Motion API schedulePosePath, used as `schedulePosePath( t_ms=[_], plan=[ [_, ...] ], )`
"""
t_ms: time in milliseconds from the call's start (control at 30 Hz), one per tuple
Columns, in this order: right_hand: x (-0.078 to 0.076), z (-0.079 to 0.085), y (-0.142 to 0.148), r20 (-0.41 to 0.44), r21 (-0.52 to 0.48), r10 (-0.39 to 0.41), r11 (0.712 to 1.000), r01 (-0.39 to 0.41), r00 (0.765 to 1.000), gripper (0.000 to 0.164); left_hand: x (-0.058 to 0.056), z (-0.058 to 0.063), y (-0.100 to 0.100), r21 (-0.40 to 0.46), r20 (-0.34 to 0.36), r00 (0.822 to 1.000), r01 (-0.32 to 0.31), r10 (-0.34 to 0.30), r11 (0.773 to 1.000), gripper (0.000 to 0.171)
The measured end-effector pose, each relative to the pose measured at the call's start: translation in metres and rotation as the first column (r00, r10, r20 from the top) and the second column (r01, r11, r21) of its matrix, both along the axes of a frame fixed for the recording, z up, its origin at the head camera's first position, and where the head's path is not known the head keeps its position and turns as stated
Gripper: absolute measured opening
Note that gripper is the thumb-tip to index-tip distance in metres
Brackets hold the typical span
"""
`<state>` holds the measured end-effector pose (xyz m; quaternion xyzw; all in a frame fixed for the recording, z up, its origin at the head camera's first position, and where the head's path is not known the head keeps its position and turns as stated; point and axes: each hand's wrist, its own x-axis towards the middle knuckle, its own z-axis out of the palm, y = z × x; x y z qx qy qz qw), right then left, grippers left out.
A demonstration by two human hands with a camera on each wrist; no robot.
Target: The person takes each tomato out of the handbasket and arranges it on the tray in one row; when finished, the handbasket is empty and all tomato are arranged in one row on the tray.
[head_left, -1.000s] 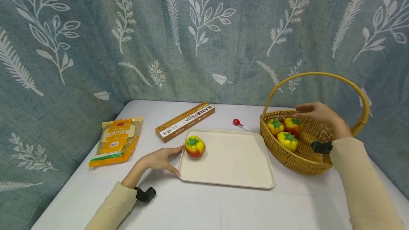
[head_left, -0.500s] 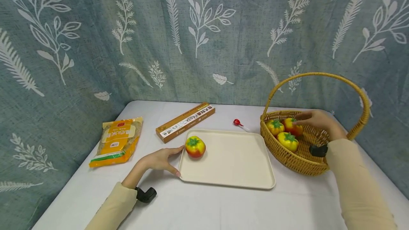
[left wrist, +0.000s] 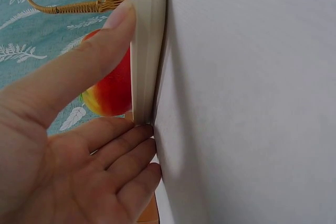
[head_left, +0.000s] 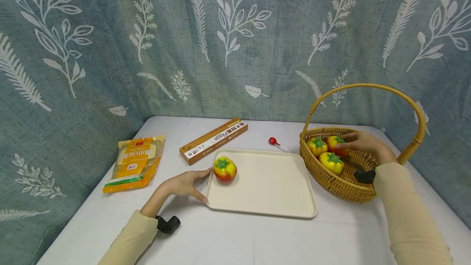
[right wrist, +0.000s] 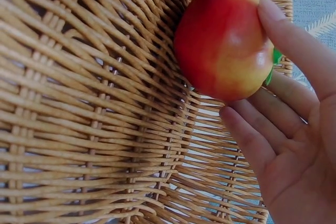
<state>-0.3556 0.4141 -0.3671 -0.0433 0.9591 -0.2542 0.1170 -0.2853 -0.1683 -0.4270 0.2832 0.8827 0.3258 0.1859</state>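
Note:
In the head view, my right hand (head_left: 364, 142) reaches into the wicker basket (head_left: 340, 186) under its arched handle. Thumb and fingers close round a red-and-yellow tomato (right wrist: 223, 45) with a green top, seen near in the right wrist view. Two more tomatoes, a rear one (head_left: 317, 146) and a front one (head_left: 331, 163), lie beside it. My left hand (head_left: 185, 184) rests at the left edge of a cream tray (head_left: 272, 183). Its thumb touches the rim (left wrist: 147, 51) and its fairly straight fingertips meet the side. One tomato (head_left: 225, 169) sits in the tray's left part.
Behind the tray lies a long pasta box (head_left: 213, 141), slanted. A red lollipop (head_left: 272, 140) is between the tray and basket at the back. An orange grain bag (head_left: 135, 162) lies far left. A patterned curtain (head_left: 220, 72) hangs behind the white-covered table (head_left: 235, 238).
My right hand has come down into the basket and slightly left, and its fingers have closed round the rear right tomato. The left hand and the tray stay in place.

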Motion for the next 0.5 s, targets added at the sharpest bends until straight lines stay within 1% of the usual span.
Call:
schedulePosePath(
  t_ms=[200, 333, 500],
  plan=[
    [-0.0012, -0.0020, 0.0014, 0.001, 0.009, -0.015, 1.000, 0.015, 1.000, 0.089, -0.0002, -0.0003, -0.0001, 0.003, 0.007, 1.000, -0.005, 0.005, 1.000, 0.099],
    [0.0006, -0.0007, 0.0030, 0.000, 0.005, -0.026, 1.000, 0.026, 1.000, 0.089, -0.0007, -0.0013, -0.0001, 0.003, 0.002, 1.000, 0.002, -0.002, 1.000, 0.099],
    [0.0065, 0.0036, 0.0028, -0.046, 0.039, -0.010, 0.999, 0.011, 0.999, 0.085, -0.0008, -0.0019, 0.0000, -0.001, -0.008, 1.000, 0.005, -0.005, 1.000, 0.100]
  ],
)
